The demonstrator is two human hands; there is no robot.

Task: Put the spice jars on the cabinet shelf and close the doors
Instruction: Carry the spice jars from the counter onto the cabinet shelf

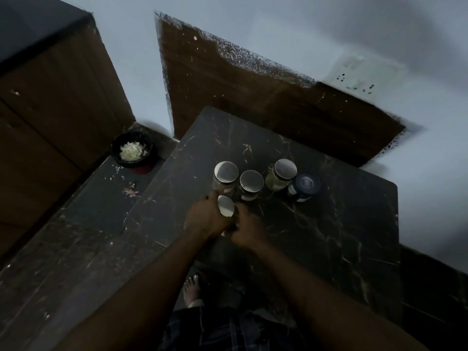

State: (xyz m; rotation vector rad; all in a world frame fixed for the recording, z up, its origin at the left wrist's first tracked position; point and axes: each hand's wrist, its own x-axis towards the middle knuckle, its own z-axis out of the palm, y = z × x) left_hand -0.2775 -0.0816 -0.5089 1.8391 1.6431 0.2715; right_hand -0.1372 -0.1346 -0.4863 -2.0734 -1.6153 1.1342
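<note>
Head view: I read the left hand (205, 219) curled round the jar (226, 205) just under its pale lid, and the right hand (249, 231) closed on the jar's lower body from the other side. Both hands grip it. Whether its base is touching the table (329, 236) or clear of it I cannot tell; the hands hide it.

Just beyond the grip, the other jars (251, 182) stand upright in a loose row of four on the table, the nearest almost touching the left fingers (211, 197). The cabinet (50, 97) is well apart to the left; no open shelf shows in it. A bowl (133, 149) sits on the lower counter beside it.

Step in hand, as I judge it: pick-up of the first jar; none is shelved. Next move calls for a lift clear of the row without toppling a neighbour, then a carry left to the cabinet
</note>
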